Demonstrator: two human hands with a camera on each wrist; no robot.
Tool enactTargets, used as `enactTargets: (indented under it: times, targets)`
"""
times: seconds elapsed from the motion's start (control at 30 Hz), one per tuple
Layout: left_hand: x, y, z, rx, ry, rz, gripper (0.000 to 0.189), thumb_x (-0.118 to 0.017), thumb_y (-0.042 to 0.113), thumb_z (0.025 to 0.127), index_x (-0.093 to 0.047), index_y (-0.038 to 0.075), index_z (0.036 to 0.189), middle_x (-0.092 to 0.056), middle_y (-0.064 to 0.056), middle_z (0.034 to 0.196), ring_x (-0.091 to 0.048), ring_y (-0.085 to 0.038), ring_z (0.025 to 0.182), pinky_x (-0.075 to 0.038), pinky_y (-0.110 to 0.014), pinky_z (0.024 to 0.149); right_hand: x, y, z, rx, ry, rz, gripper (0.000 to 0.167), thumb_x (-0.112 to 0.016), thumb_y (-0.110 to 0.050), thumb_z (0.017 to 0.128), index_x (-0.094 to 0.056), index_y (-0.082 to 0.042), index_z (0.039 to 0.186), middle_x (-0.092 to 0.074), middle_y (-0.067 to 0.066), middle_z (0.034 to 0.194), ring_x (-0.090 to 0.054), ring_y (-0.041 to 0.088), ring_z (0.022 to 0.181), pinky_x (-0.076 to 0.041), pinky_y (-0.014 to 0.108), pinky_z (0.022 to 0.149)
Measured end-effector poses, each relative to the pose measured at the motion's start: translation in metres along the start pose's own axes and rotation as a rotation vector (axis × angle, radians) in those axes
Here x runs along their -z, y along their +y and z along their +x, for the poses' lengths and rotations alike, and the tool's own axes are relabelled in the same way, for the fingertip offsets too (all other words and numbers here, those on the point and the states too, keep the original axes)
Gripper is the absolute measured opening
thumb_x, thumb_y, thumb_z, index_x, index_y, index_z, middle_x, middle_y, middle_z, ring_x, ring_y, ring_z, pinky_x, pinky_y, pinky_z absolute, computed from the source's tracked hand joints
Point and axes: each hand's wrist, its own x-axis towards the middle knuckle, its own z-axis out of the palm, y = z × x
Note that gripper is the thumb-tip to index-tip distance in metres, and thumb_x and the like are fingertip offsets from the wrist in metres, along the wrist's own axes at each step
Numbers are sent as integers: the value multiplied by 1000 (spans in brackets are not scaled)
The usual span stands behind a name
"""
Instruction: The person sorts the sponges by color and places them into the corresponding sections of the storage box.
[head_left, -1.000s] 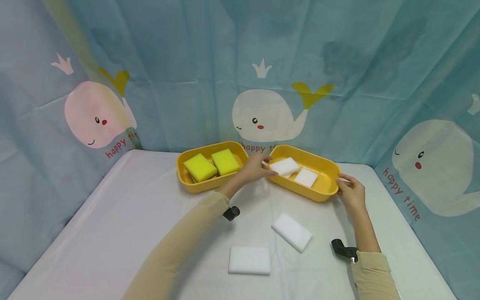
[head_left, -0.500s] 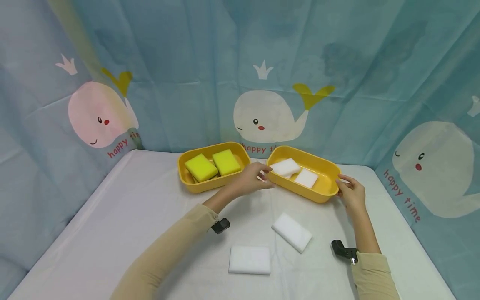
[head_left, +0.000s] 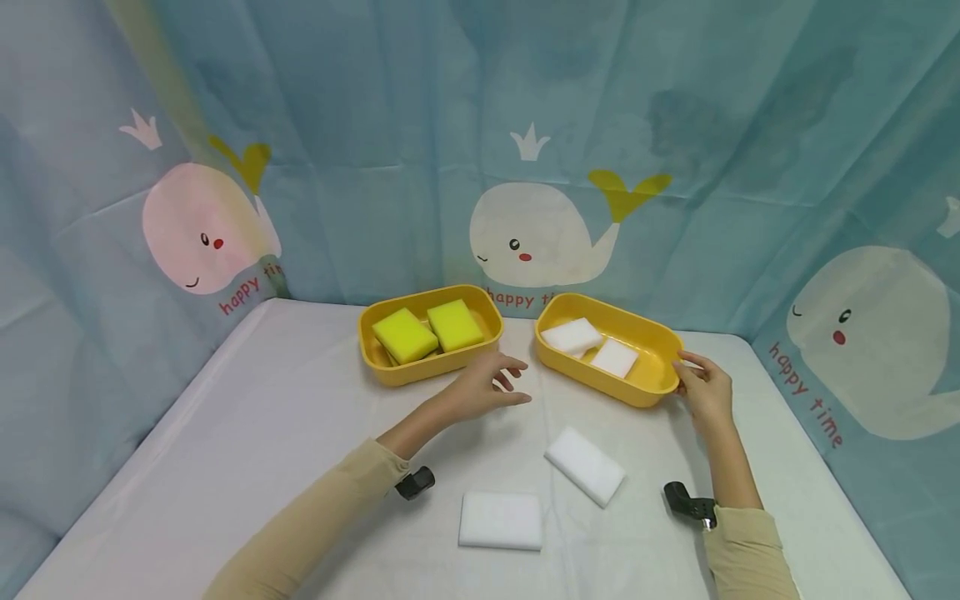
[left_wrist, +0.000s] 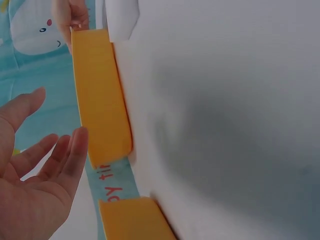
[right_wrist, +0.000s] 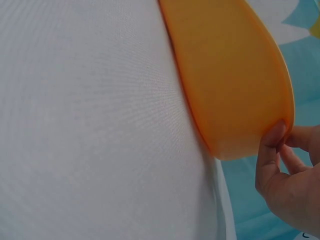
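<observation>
My left hand (head_left: 480,389) hovers over the table just in front of the gap between two yellow trays, fingers loosely spread and holding nothing. In the left wrist view its palm and fingers (left_wrist: 75,155) show with nothing between them. My right hand (head_left: 707,393) pinches the rim at the right end of the right yellow tray (head_left: 592,377); in the right wrist view thumb and fingers meet on that rim. Two white sponges (head_left: 617,357) lie inside this tray. The left yellow tray (head_left: 397,375) holds yellow sponges (head_left: 406,335).
Two more white sponges lie flat on the white table: one (head_left: 585,465) angled in front of the right tray, another (head_left: 500,521) nearer the front edge. Behind the trays hangs a blue curtain (head_left: 360,225) with whale prints. Black wrist cameras sit on both wrists.
My left hand has drawn back from the right tray, leftward and toward me, with nothing in it. My right hand keeps its pinch on the tray rim.
</observation>
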Motion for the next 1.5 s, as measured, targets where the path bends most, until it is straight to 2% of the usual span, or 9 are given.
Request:
enactTargets:
  times: [0.23, 0.53, 0.93, 1.07, 1.2, 1.37, 1.5]
  targets:
    - [-1, -8, -22, -13, -9, -9, 52, -80, 19, 96, -63, -4, 139, -67, -23, 126, -70, -27, 102, -61, -24, 85, 0, 0, -1, -3, 1, -1, 48, -59, -16, 109, -50, 1, 153, -58, -5, 94, -57, 2, 70, -57, 12, 65]
    - [-13, -16, -49, 3, -83, -25, 52, -81, 21, 95, -65, -4, 137, -68, -17, 121, -67, -20, 97, -58, -19, 82, 0, -1, -3, 5, -2, 10, 48, -60, -15, 108, -50, 2, 152, -59, -7, 91, -57, 1, 69, -57, 12, 65]
    - [-31, -22, -79, -77, -174, -28, 54, -87, 21, 89, -67, -3, 134, -69, -11, 112, -64, -13, 88, -58, -21, 76, 1, -1, -2, -8, -17, 13, 49, -60, -17, 109, -49, 1, 153, -58, -8, 92, -58, 2, 70, -57, 12, 66]
    - [-35, -23, -85, -95, -201, -17, 56, -90, 22, 87, -67, -1, 133, -69, -8, 111, -62, -10, 87, -56, -19, 74, 1, -1, 0, -15, -18, 17, 51, -61, -18, 108, -49, 1, 154, -58, -7, 93, -58, 2, 70, -57, 12, 66]
    - [-38, -21, -89, -79, -242, -15, 59, -91, 24, 86, -67, 1, 135, -69, -6, 114, -59, -6, 88, -54, -18, 75, 1, -1, 1, -13, -17, 18, 51, -61, -18, 108, -49, 1, 154, -58, -7, 93, -58, 2, 70, -57, 12, 65]
    - [-42, -16, -91, -50, -289, -9, 62, -93, 26, 83, -68, 6, 136, -66, 0, 115, -56, -2, 91, -52, -18, 82, 1, -2, 1, -3, -16, 16, 50, -61, -17, 108, -49, 2, 154, -58, -8, 91, -58, 2, 69, -57, 12, 64]
    - [-45, -14, -92, -58, -320, 22, 65, -94, 27, 81, -68, 7, 137, -64, 3, 116, -54, 0, 95, -52, -18, 87, 2, -2, -1, 6, -24, 27, 50, -60, -16, 108, -49, 3, 153, -59, -9, 89, -58, 2, 69, -56, 12, 64]
